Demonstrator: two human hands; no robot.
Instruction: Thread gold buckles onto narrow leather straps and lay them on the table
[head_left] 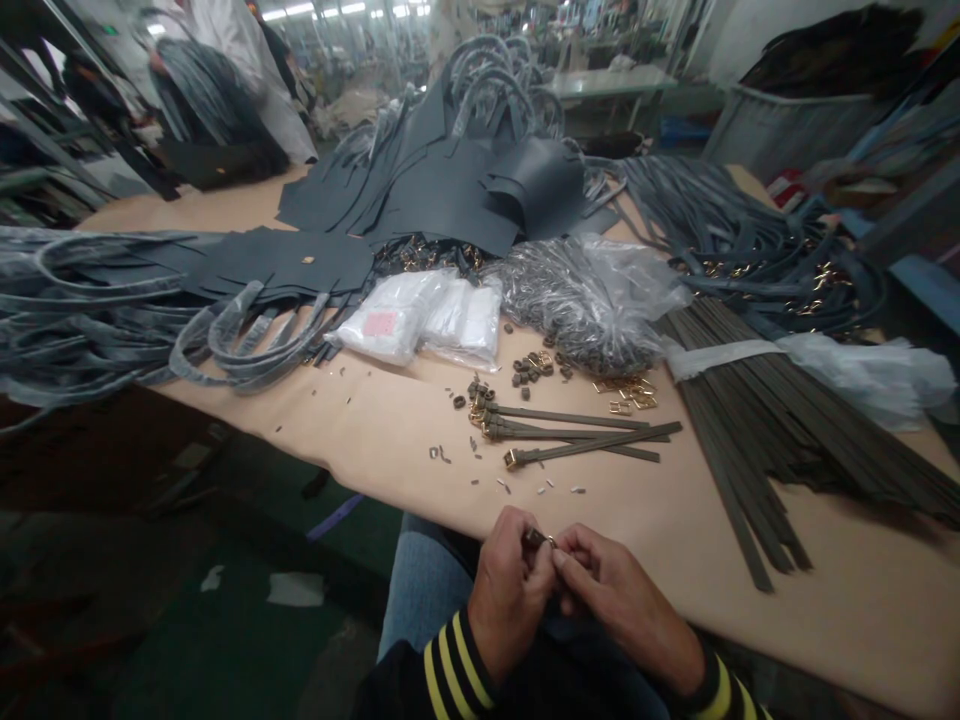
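My left hand is closed around the end of a dark olive strap near the table's front edge. A glint of gold metal, apparently a buckle, shows between my two hands. My right hand pinches the same piece from the other side; most of it is hidden by my fingers. Beyond my hands lie several buckled straps, with gold buckles at their left ends. Small strap loops and loose gold buckles are scattered behind them.
A bundle of long olive straps lies to the right. Behind are a plastic bag of small dark parts, white plastic packets and stacked dark leather panels. Wrapped handles fill the left. A person stands at the far left.
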